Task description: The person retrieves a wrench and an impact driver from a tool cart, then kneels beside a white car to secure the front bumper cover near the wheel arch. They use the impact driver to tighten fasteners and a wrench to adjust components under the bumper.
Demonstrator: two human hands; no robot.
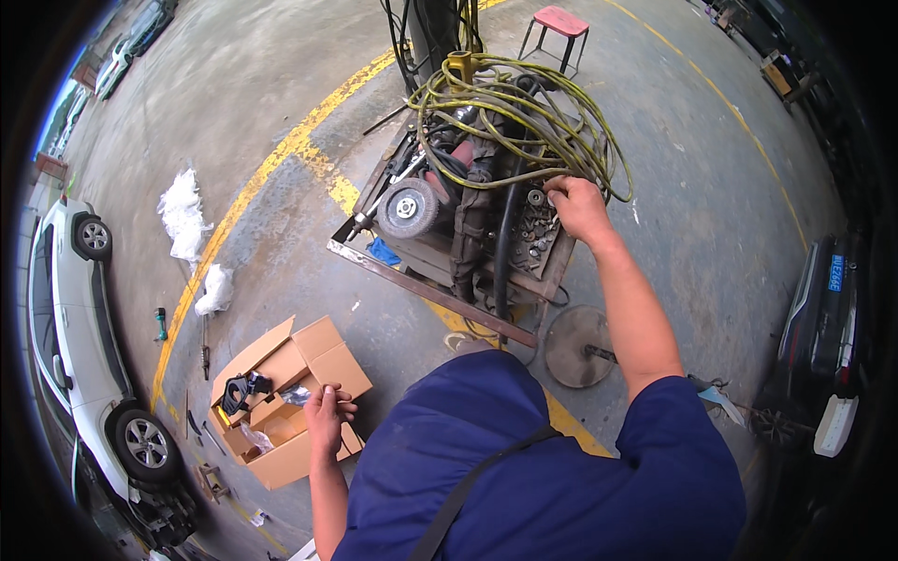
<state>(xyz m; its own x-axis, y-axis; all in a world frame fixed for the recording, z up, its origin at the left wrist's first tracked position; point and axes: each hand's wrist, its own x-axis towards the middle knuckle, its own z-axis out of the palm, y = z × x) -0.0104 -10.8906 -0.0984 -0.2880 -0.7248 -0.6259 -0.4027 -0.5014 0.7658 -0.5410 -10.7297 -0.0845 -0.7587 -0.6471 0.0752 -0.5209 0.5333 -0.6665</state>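
Observation:
My right hand (578, 209) reaches to the right side of a metal tool cart (554, 277), its fingers pinched at the edge of a patch of loose nuts and bolts (536, 229). Whatever lies between those fingertips is hidden. A coil of yellow-green hose (585, 122) is heaped just beyond that hand. Low on the left, my left hand (327, 418) hangs over the right edge of an open cardboard box (297, 462). Its fingers are loosely bent and apart, with nothing visible in them. Inside the box are a black part (245, 388) and clear plastic wrapping (257, 435).
An angle grinder's worn disc (408, 208) and a thick black hose (506, 245) lie on the cart. A round metal base (572, 348) stands on the floor beside it. Beyond is a red-topped stool (561, 21). Cars, including a white one (79, 318), flank both sides.

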